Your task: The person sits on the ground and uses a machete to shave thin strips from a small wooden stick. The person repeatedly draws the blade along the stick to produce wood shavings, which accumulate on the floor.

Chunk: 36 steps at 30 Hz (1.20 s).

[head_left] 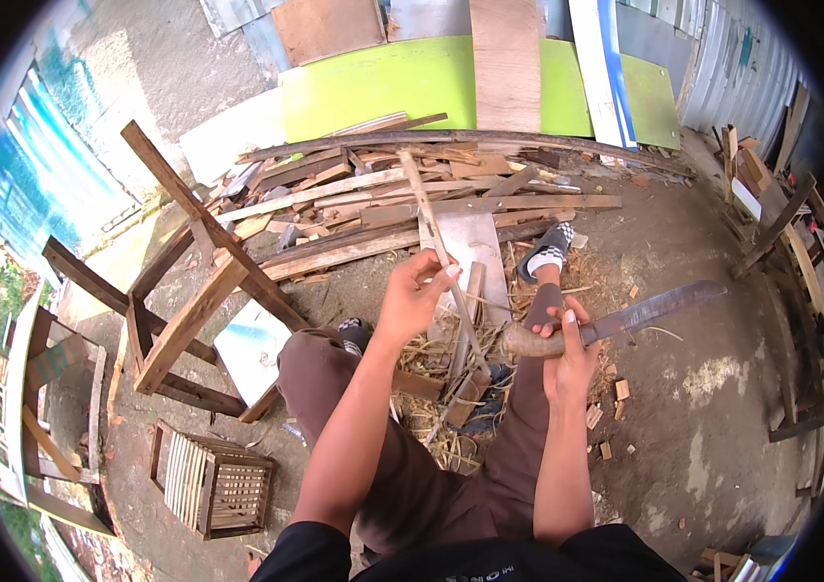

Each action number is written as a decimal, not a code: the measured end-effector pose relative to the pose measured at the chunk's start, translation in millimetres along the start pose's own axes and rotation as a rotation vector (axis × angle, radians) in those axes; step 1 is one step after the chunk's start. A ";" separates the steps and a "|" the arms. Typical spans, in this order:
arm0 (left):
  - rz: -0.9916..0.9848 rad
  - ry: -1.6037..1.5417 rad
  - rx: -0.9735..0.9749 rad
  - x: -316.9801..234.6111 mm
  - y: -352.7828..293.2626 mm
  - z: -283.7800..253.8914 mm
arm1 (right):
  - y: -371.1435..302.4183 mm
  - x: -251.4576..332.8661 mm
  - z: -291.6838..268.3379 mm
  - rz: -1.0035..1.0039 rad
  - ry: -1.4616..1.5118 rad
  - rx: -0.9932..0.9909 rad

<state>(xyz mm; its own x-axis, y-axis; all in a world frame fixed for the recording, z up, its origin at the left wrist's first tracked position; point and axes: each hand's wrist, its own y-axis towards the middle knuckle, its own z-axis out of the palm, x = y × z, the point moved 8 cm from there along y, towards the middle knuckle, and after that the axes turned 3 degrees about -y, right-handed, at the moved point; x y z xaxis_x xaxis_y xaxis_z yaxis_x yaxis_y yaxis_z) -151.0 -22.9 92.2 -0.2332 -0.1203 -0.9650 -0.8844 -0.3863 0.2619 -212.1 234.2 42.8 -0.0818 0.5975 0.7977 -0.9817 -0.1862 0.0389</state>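
My left hand [416, 295] pinches a long, thin wooden stick [424, 207] between thumb and fingers. The stick runs from the scrap pile down to the ground between my legs. In my right hand [569, 351] is a machete [659, 308], gripped by its thick wooden handle. Its dark, worn blade points out to the right, apart from the stick. Below my hands, pale wood shavings [421, 415] and small offcuts lie between my legs, beside a wooden block [468, 398].
A heap of scrap boards [334, 194] lies ahead, before a green panel [383, 82]. On the left stand a rough timber frame [189, 325] and a small slatted wooden crate [213, 482]. More timber [780, 213] leans at the right edge.
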 end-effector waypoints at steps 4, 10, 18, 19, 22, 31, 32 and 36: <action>-0.098 0.003 -0.125 -1.6 -10.4 -31.6 | -4.5 -16.9 3.1 0.076 0.028 0.021; -0.204 0.327 -0.218 8.9 -64.3 -57.1 | -57.9 -82.6 -18.6 0.345 -0.097 0.120; -0.355 0.600 0.067 54.1 -126.2 -84.6 | -82.5 -194.0 -59.1 0.676 -0.442 0.341; -0.353 0.590 0.080 56.6 -128.2 -83.6 | -80.3 -204.2 -60.3 0.717 -0.428 0.338; -0.329 0.509 0.116 62.4 -134.0 -80.5 | -85.6 -230.1 -62.4 0.853 -0.383 0.346; -0.382 0.526 0.175 86.4 -150.2 -89.1 | -93.8 -246.6 -61.7 0.916 -0.433 0.407; -0.368 0.512 0.181 87.1 -151.2 -88.6 | -93.9 -245.7 -61.1 0.922 -0.428 0.407; -0.325 0.533 0.168 80.3 -155.8 -85.0 | -98.6 -237.9 -65.3 0.922 -0.402 0.383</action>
<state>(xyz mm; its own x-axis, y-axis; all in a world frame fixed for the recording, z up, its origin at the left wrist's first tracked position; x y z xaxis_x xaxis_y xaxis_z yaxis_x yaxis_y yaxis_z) 2.5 -50.1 -24.6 0.2512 -0.4755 -0.8431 -0.9376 -0.3358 -0.0899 -107.0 161.3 -190.0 -0.6321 -0.1860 0.7523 -0.4453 -0.7073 -0.5490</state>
